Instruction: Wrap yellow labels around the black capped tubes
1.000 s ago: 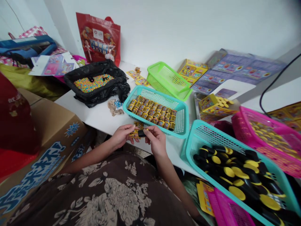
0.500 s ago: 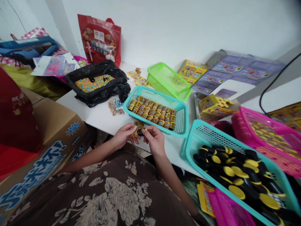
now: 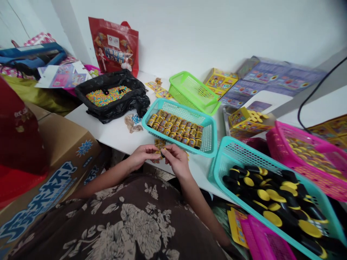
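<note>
Just in front of the table's near edge, my left hand (image 3: 144, 156) and my right hand (image 3: 178, 161) meet with fingers pinched on one small black-and-yellow tub (image 3: 162, 153). My fingers cover much of it. Behind them lie yellow printed stickers (image 3: 159, 143), partly hidden. Beyond stands a turquoise basket (image 3: 210, 144) holding rows of small black tubs wrapped in yellow labels (image 3: 175, 129). To the right, a second turquoise basket (image 3: 221, 169) carries a heap of black tubs with yellow lids (image 3: 273, 196).
A black-lined bin (image 3: 89, 112) of colourful beads stands back left, before a red bag (image 3: 115, 47). A green basket (image 3: 187, 81), yellow boxes (image 3: 221, 83) and purple boxes (image 3: 260, 79) line the wall. A pink basket (image 3: 282, 155) is far right; a cardboard box (image 3: 62, 162) is left.
The tub between my hands has turned, so less of its black side shows. My left fingers have straightened and my hands sit slightly closer together.
</note>
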Demonstrator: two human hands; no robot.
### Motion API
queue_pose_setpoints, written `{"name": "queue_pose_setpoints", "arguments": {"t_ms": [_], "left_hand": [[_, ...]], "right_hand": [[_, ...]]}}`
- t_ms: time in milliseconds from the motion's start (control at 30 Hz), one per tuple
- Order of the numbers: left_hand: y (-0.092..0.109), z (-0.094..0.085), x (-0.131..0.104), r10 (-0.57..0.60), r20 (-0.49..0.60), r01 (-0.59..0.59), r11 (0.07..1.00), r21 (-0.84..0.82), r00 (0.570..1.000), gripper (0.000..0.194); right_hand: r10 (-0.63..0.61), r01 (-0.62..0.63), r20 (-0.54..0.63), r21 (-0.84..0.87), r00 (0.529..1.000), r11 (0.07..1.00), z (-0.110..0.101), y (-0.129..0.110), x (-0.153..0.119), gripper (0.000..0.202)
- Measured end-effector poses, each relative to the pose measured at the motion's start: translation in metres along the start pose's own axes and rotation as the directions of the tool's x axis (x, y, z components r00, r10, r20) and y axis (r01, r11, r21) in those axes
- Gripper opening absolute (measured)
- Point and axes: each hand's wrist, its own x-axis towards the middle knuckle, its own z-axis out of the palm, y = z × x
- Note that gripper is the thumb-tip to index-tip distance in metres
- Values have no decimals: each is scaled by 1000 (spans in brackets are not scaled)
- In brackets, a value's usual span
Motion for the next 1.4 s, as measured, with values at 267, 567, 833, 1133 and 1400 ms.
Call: {"name": "queue_pose_setpoints", "arguments": {"t_ms": [267,567,833,1133,1400], "left_hand": [[-4,5,-1,-107,3,106,980,-169,994,36],[4,9,-1,-150,108,176,935,-307,983,35],[13,22,-3,-105,6,97,894,-438,994,29],[13,27,-3,-96,-33,78,932,-353,995,37],[12,26,-5,-163,-39,136,914,-381,986,42]], "right_hand": [[-36,38,68,-17,997,999,-6,13,4,30],[-381,381,38,-192,924,904,-15,3,-2,22],[-429,415,40,-346,903,842,1,-5,-10,33],[-136,139,-33,133,990,981,7,7,-11,23],[-109,121,-73,193,991,974,7,18,-10,18]]}}
